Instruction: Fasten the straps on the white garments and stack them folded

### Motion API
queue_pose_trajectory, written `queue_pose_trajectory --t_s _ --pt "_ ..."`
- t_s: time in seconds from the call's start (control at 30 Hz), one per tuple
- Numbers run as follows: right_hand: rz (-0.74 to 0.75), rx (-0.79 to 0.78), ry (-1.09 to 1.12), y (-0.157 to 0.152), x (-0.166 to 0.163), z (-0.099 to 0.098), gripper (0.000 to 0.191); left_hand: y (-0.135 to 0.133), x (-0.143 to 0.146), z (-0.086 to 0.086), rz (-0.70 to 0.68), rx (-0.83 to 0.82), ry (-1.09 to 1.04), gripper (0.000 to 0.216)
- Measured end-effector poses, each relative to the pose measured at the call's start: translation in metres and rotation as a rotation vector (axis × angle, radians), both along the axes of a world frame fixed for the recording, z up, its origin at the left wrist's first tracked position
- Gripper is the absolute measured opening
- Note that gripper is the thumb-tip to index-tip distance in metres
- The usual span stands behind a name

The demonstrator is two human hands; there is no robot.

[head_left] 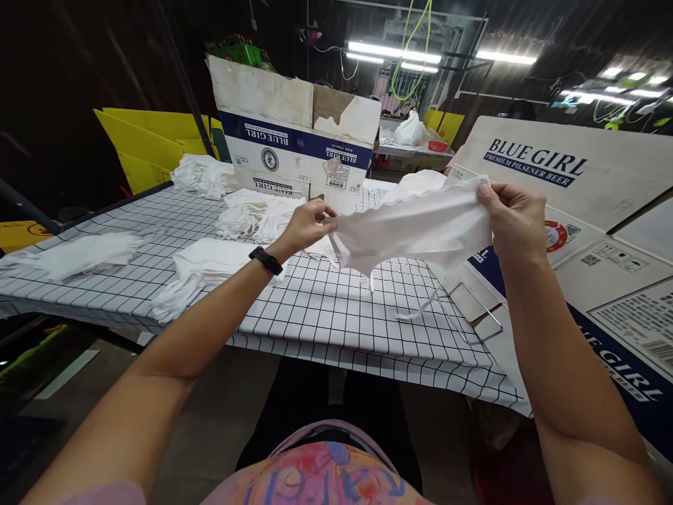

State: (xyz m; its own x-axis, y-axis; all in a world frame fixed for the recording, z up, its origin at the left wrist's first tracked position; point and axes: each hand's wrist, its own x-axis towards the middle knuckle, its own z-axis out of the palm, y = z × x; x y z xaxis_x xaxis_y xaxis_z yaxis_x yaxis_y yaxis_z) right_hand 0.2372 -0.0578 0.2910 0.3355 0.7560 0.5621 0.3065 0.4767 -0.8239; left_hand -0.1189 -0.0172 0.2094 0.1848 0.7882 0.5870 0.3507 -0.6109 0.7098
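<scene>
A pair of white underpants [410,224] is stretched between my two hands, above the front part of the table. My left hand [309,226] pinches one end of the scalloped waistband. At the other end my right hand [512,210] grips the upper corner between thumb and fingers. The narrow lower part hangs toward the checked cloth. Left of the underpants, a stack of white garments [210,261] lies below my left wrist. Behind it sits a bunched white pile [260,210].
A checked cloth [320,308] covers the table. More white garments [89,254] and a white heap [202,175] lie at left. One printed carton [294,105] stands behind, another carton [536,158] at right. A bent wire frame [473,319] rests near the right edge.
</scene>
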Motion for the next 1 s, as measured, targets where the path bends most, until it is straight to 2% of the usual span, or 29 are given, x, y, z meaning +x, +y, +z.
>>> queue_pose_trajectory --t_s 0.13,0.27,0.4,0.5,0.57,0.63,0.77,0.87,1.0 --pt "0.030 0.081 -0.046 0.000 0.001 -0.003 0.011 0.003 -0.004 0.011 0.072 0.181 0.155 0.003" --pt "0.041 0.109 -0.070 -0.001 0.002 -0.005 0.010 0.000 -0.005 0.019 0.158 0.307 0.289 0.007" --pt "0.066 0.112 -0.046 0.000 0.003 -0.006 0.015 -0.005 -0.005 0.025 0.254 0.325 0.415 0.012" --pt "0.081 0.120 -0.008 0.001 0.005 -0.007 0.019 -0.007 -0.008 0.027 0.330 0.267 0.431 0.016" --pt "0.083 0.117 -0.011 0.000 0.005 -0.008 0.020 -0.007 -0.010 0.025 0.275 0.140 0.370 0.018" --pt "0.075 0.112 -0.026 -0.003 0.004 -0.007 0.019 -0.006 -0.013 0.022 0.158 -0.033 0.240 0.019" --pt "0.037 0.103 -0.066 -0.009 0.003 -0.003 0.012 -0.006 -0.015 0.020 -0.053 -0.300 -0.185 0.021" --pt "-0.002 0.088 -0.078 -0.013 0.005 0.002 0.013 -0.008 -0.014 0.026 -0.110 -0.353 -0.396 0.024" --pt "0.011 0.045 -0.016 -0.013 0.008 0.006 0.012 -0.010 -0.012 0.040 -0.078 -0.312 -0.477 0.022"
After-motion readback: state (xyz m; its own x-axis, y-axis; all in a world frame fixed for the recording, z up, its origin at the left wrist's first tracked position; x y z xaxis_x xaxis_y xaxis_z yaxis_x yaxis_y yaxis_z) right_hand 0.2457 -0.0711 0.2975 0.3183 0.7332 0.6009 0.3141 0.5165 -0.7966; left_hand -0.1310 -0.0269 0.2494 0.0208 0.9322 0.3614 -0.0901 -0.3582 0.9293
